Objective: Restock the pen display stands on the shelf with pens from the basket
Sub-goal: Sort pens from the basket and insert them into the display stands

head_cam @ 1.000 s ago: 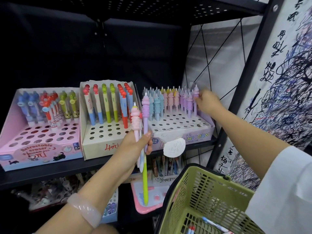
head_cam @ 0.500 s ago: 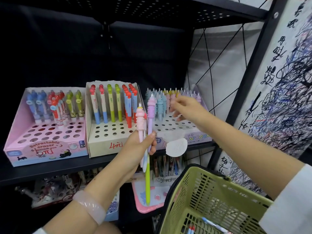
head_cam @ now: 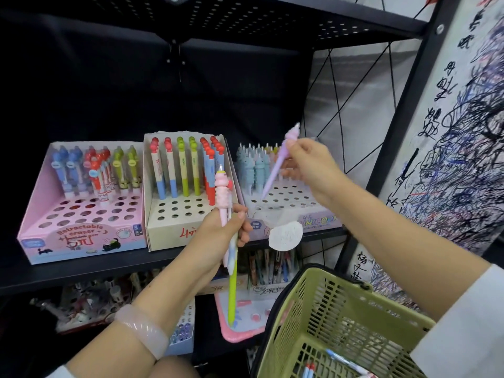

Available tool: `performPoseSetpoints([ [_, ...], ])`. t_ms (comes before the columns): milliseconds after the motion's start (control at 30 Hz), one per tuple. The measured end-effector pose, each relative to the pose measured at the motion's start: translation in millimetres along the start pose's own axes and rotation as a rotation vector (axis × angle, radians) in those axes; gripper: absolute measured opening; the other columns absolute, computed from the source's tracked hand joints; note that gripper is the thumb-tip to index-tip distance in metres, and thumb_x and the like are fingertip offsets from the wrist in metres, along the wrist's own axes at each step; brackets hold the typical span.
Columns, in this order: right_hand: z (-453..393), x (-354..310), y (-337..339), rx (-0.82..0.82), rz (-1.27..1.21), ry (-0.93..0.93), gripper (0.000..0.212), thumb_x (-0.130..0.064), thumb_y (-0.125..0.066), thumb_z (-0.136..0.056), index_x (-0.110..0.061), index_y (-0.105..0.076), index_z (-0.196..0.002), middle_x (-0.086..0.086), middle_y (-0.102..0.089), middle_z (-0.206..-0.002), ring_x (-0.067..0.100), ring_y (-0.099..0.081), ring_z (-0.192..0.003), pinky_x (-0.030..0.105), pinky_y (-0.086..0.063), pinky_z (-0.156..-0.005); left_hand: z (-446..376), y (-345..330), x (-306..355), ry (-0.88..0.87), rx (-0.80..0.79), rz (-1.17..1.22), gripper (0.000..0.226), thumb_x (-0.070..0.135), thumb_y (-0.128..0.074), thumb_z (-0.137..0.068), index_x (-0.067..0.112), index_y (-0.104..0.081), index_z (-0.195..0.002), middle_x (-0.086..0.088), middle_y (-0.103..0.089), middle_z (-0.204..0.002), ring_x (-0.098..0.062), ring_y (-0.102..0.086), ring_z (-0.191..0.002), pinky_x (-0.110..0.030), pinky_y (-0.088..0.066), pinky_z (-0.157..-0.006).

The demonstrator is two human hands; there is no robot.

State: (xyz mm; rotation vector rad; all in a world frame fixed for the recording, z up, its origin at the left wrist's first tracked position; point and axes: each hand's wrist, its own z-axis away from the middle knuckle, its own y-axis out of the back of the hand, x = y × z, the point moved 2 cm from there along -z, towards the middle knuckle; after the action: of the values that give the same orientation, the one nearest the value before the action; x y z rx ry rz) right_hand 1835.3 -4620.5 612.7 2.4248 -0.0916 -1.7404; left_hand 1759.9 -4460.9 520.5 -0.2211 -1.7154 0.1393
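Here the right hand (head_cam: pixel 308 162) pinches a purple pen (head_cam: pixel 275 170).
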Motion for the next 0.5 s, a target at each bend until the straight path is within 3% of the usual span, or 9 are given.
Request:
performPoseSetpoints([
  [67, -10.3, 1.2, 26.0, 0.137, 0.149, 0.08, 0.014, -0.018, -0.044, -0.099, -0.008, -0.052, -0.093, 0.008, -0.064, -0.086, 0.012, -0.065, -0.064, 0.022, -0.056, -0.061, -1.1, -1.7, -0.2, 0.004, 0.003, 0.005, 0.013, 0.005, -0.043, -0.097, 0.01, -0.054, -0.094, 0.004, -0.06, -0.056, -0.009, -0.053, -0.05, -0.02, -0.045, -0.051],
  [133, -20.4, 7.5, 50.0, 0.239, 0.366, 0.144, 0.013, -0.018, -0.046, -0.098, -0.006, -0.05, -0.1, 0.014, -0.065, -0.093, 0.019, -0.066, -0.07, 0.032, -0.057, -0.068, -2.6, -3.6, -1.0, 0.003, 0.011, 0.007, 0.014, 0.004, -0.042, -0.097, 0.011, -0.053, -0.093, 0.003, -0.06, -0.057, -0.009, -0.053, -0.05, -0.021, -0.045, -0.052],
  [233, -28.5, 23.0, 74.1, 0.285, 0.551, 0.114, 0.016, -0.02, -0.046, -0.098, -0.005, -0.048, -0.102, 0.019, -0.064, -0.099, 0.035, -0.064, -0.085, 0.052, -0.051, -0.08, -4.5, -6.9, -2.7, -0.009, 0.027, 0.01, 0.014, 0.004, -0.042, -0.097, 0.012, -0.053, -0.093, 0.004, -0.061, -0.057, -0.01, -0.054, -0.051, -0.021, -0.045, -0.052],
  [333, -31.6, 40.0, 81.4, 0.274, 0.597, 0.081, 0.013, -0.02, -0.047, -0.097, -0.007, -0.046, -0.098, 0.021, -0.065, -0.098, 0.038, -0.063, -0.089, 0.054, -0.049, -0.083, -5.0, -9.3, -5.0, -0.016, 0.025, -0.001, 0.014, 0.004, -0.042, -0.097, 0.011, -0.052, -0.092, 0.004, -0.061, -0.057, -0.01, -0.054, -0.051, -0.022, -0.045, -0.052],
  [400, -32.0, 49.4, 79.4, 0.244, 0.598, 0.067, 0.011, -0.019, -0.048, -0.097, -0.009, -0.045, -0.095, 0.019, -0.065, -0.093, 0.036, -0.064, -0.085, 0.049, -0.052, -0.081, -5.7, -9.9, -6.3, -0.019, 0.024, -0.008, 0.014, 0.004, -0.042, -0.097, 0.012, -0.052, -0.091, 0.004, -0.061, -0.057, -0.01, -0.053, -0.05, -0.022, -0.044, -0.052],
  [500, -36.9, 59.2, 77.9, 0.211, 0.61, 0.057, 0.011, -0.02, -0.049, -0.097, -0.013, -0.044, -0.091, 0.013, -0.064, -0.087, 0.02, -0.063, -0.07, 0.018, -0.052, -0.057, -6.7, -10.4, -7.2, -0.023, 0.017, -0.016, 0.015, 0.003, -0.042, -0.097, 0.012, -0.052, -0.09, 0.004, -0.061, -0.057, -0.01, -0.053, -0.05, -0.021, -0.044, -0.051],
])
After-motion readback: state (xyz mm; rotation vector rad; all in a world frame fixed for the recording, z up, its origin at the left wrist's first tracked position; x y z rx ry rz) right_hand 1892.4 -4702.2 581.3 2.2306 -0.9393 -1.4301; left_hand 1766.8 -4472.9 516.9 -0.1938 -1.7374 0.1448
